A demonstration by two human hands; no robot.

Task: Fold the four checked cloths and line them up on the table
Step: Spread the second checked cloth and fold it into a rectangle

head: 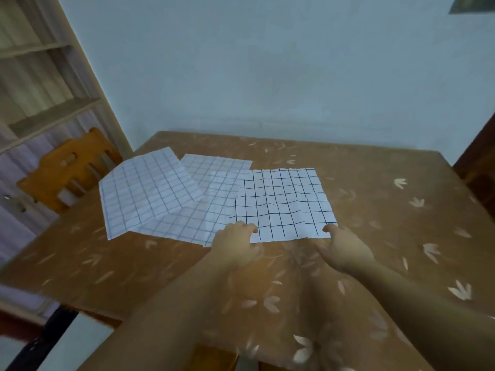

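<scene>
Both hands, left hand (235, 241) and right hand (341, 246), pinch near corners of top cloth (284, 202); first fold starting, next lift edge away.

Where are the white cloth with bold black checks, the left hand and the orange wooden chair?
white cloth with bold black checks (284, 202): head view, middle of its flat top face.
left hand (235, 243): head view, back of the hand.
orange wooden chair (68, 167): head view, top rail of the backrest.
</scene>
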